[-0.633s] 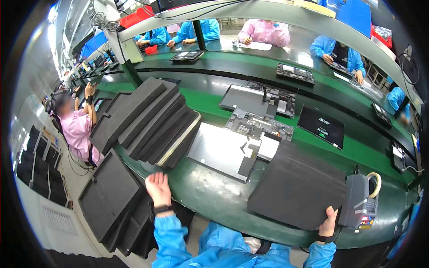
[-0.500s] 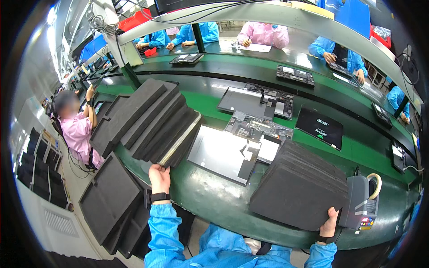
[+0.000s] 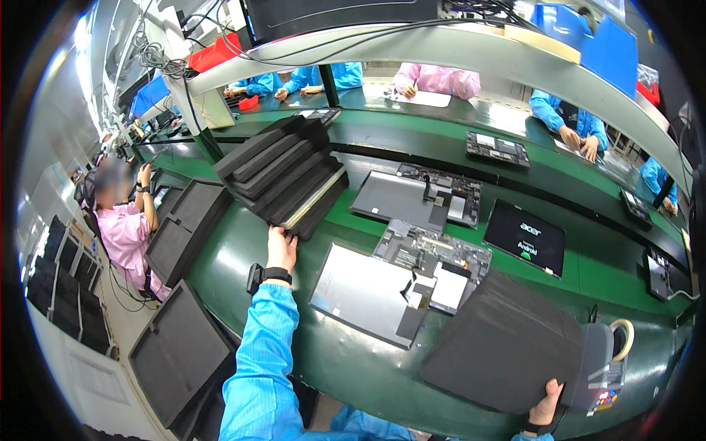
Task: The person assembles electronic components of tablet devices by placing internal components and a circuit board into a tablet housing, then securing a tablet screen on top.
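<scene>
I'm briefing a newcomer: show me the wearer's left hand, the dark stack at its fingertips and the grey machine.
Left hand [image 3: 281,251]: head view, middle of the hand.
Dark stack [image 3: 283,170]: head view, middle layers.
Grey machine [image 3: 594,359]: head view, casing.

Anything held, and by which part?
Left hand touches the near edge of the pale-layered foam stack; right hand, the near right corner of the rightmost dark stack. Whether either grips cannot be told.

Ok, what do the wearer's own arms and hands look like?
The left hand is bare, with a black wristband, a boxy dark module and a faintly lined blue sleeve. The right hand, also bare, has a dark strap and a sliver of blue cuff.
</scene>
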### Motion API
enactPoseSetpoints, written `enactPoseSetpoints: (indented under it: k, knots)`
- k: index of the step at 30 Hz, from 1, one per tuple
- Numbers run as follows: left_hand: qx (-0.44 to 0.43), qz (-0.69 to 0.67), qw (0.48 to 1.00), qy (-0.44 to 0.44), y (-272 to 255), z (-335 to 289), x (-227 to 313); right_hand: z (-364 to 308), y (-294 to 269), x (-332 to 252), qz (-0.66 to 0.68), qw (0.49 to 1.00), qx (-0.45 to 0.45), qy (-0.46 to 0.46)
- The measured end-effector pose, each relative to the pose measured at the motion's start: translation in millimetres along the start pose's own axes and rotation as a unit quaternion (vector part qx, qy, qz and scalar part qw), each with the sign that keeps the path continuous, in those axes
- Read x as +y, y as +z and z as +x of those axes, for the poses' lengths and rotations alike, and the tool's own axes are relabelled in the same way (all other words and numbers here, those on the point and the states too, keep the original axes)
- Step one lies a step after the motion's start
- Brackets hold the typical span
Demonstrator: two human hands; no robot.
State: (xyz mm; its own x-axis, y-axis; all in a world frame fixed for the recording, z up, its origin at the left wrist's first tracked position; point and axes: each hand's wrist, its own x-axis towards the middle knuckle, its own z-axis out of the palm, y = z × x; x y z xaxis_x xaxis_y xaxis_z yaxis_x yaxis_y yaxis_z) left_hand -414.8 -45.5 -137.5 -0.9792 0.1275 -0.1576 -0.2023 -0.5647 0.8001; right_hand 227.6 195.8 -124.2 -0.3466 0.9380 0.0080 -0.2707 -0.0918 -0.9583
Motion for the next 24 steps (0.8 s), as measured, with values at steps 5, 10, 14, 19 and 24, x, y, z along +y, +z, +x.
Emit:
enactPoseSetpoints:
  k: [5, 10, 14, 19, 24]
  knots:
    - [-0.036, 0.026, 0.999, 0.021, 15.3, 58.8, -18.3, -4.9, 8.0, -11.9, -0.002, 0.998, 0.035, 0.049]
    - [-0.026, 0.055, 0.998, 0.01, 40.1, 83.2, -19.6, -0.5, 11.9, -8.7, 0.004, 0.998, 0.042, 0.047]
    - [-0.025, 0.075, 0.997, 0.024, 58.1, 102.4, -28.8, 1.9, 17.5, -8.3, -0.002, 0.999, 0.039, 0.035]
    - [-0.031, 0.275, 0.959, 0.06, 31.6, 131.6, -16.6, 8.1, 0.6, 1.1, 0.001, 0.995, 0.058, 0.083]
    - [0.127, 0.266, 0.938, 0.184, 76.1, 61.8, -56.4, 0.8, 25.9, -38.9, 0.035, 0.975, 0.16, 0.146]
